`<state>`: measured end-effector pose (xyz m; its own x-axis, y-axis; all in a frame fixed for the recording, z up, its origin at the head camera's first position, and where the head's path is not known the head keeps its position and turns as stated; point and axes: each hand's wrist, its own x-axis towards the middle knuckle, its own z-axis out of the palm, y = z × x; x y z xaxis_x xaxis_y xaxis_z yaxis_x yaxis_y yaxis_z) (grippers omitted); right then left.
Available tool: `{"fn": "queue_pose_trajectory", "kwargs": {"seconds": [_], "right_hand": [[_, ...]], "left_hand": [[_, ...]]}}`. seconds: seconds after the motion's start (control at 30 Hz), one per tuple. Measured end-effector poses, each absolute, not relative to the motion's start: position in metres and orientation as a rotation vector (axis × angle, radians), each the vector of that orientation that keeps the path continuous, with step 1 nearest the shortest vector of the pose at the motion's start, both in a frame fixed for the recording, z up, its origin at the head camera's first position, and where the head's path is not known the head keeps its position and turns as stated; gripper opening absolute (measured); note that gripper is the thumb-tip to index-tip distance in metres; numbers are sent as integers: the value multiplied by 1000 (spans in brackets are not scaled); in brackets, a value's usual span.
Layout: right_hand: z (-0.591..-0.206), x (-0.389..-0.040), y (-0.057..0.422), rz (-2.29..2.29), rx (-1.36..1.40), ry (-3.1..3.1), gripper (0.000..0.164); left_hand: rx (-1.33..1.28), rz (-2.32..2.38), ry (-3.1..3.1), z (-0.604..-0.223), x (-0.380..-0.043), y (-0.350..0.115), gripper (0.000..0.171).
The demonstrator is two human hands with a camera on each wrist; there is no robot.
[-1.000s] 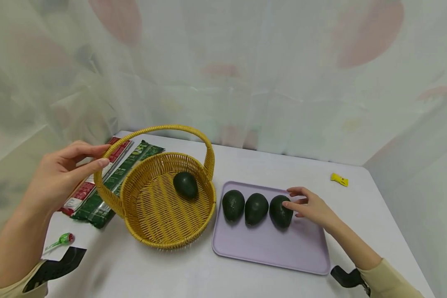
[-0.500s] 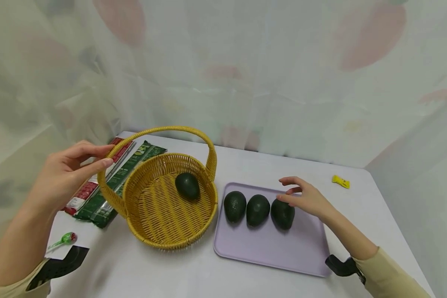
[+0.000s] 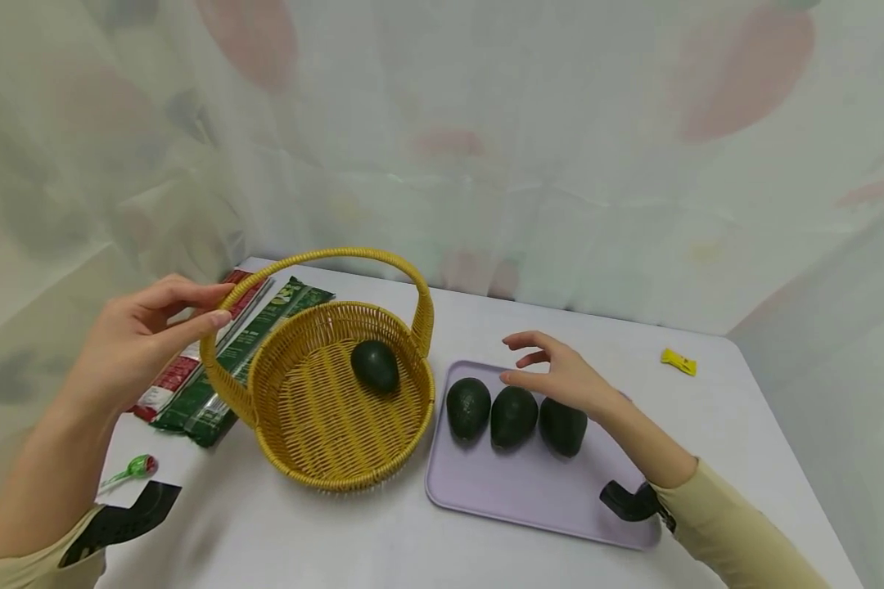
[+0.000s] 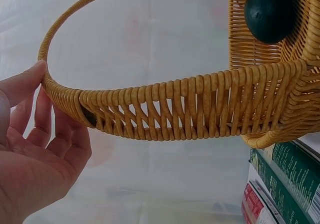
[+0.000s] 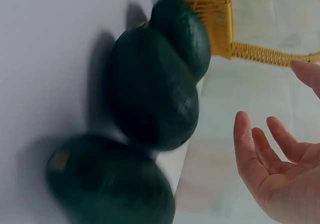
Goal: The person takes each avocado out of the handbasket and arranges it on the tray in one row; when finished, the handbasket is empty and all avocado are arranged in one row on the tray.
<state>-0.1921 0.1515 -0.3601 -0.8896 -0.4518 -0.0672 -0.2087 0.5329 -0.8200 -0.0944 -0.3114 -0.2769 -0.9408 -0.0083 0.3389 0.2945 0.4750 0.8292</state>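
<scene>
My left hand (image 3: pixel 143 343) pinches the handle (image 4: pixel 65 96) of a yellow woven basket (image 3: pixel 324 425) between thumb and fingers. One dark green avocado (image 3: pixel 375 366) lies inside, toward the basket's right wall. On a lilac tray (image 3: pixel 530 499) to the right, three more avocados lie in a row: a left one (image 3: pixel 468 407), a middle one (image 3: pixel 514 419) and a right one (image 3: pixel 564 429). Above the middle and right ones hovers my right hand (image 3: pixel 560 375), fingers spread and holding nothing. In the right wrist view its fingers (image 5: pixel 245 149) are apart from the avocados.
Behind the basket at the left lie a green packet (image 3: pixel 265 327) and a red-and-white packet (image 3: pixel 173 376). A green-wrapped lollipop (image 3: pixel 142 466) rests at the front left. Far right is a small yellow wrapped candy (image 3: pixel 678 361). A patterned curtain (image 3: pixel 530 164) closes off the back.
My right hand has moved left, from the right avocado to over the middle one, with its fingers empty. The left hand keeps its pinch on the basket handle; the avocados stay put.
</scene>
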Motion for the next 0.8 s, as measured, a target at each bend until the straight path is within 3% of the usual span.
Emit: {"fn": "queue_pose_trajectory", "kwargs": {"seconds": [0.8], "right_hand": [[-347,-187,49,-1262,-884,2271,58]], "left_hand": [[-294,-1517,-2369,-276,-95,-310,29]]}}
